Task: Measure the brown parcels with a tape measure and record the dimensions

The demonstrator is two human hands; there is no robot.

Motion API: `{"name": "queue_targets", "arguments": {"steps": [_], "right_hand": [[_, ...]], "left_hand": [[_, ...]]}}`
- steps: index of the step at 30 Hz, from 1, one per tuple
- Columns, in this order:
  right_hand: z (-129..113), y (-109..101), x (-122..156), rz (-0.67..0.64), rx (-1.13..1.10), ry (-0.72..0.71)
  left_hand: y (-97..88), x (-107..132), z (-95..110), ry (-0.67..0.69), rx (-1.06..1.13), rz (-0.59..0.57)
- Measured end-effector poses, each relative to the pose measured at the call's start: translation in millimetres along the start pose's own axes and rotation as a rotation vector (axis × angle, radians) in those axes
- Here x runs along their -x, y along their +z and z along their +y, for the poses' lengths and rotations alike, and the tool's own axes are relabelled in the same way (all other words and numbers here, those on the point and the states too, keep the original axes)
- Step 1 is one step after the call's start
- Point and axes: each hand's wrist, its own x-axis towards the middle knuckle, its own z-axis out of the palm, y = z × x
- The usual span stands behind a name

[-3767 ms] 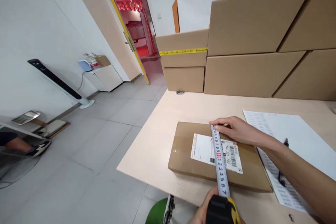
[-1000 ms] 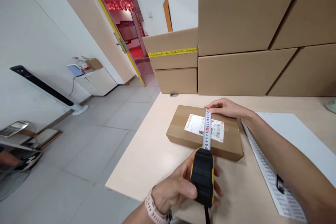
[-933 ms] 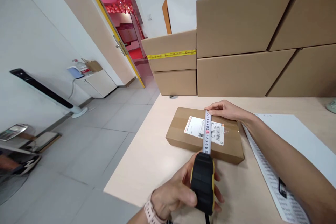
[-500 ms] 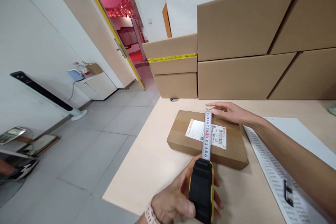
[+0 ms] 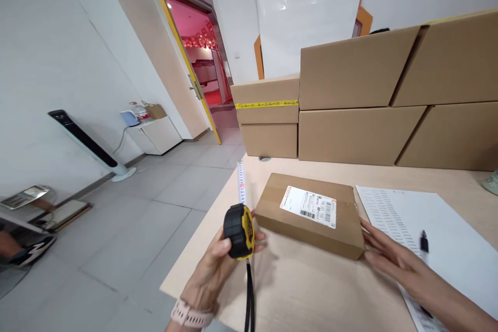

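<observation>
My left hand [image 5: 218, 259] is wrapped around a black and yellow tape measure [image 5: 239, 231], left of the carton. Its white blade [image 5: 241, 181] sticks out past the left side of the table, and a black strap [image 5: 249, 295] hangs below the case. A brown cardboard box [image 5: 311, 233] with a white shipping label [image 5: 309, 206] lies flat on the table. At the box's near right corner is my right hand [image 5: 392, 257], its fingers stretched out along the side and the thumb apart from them; they appear to touch it.
Larger cardboard boxes [image 5: 360, 137] are stacked along the back of the table [image 5: 288, 290]. Printed sheets [image 5: 447, 228] with a pen [image 5: 424, 241] lie at the right, under my right forearm. A tower fan [image 5: 85, 142] and part of another person's leg [image 5: 17, 254] show at left.
The tape measure has moved left off the box, blade still out. My right hand has left the blade's far end and come down to the box's near right corner. The view has shifted.
</observation>
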Motion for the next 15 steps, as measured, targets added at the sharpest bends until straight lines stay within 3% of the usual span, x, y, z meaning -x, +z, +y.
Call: {"name": "queue_targets", "arguments": {"steps": [3, 9, 15], "right_hand": [[-14.4, 4.4, 6.4, -0.088, -0.049, 0.020], [-58.1, -26.8, -6.7, -0.055, 0.087, -0.004], [-55.0, -27.6, -43.9, 0.089, 0.340, -0.124]], "left_hand": [[2.3, -8.0, 4.9, -0.018, 0.022, -0.065], [23.4, -20.6, 44.6, 0.093, 0.004, -0.114], [34.9, -42.0, 50.6, 0.087, -0.085, -0.135]]}}
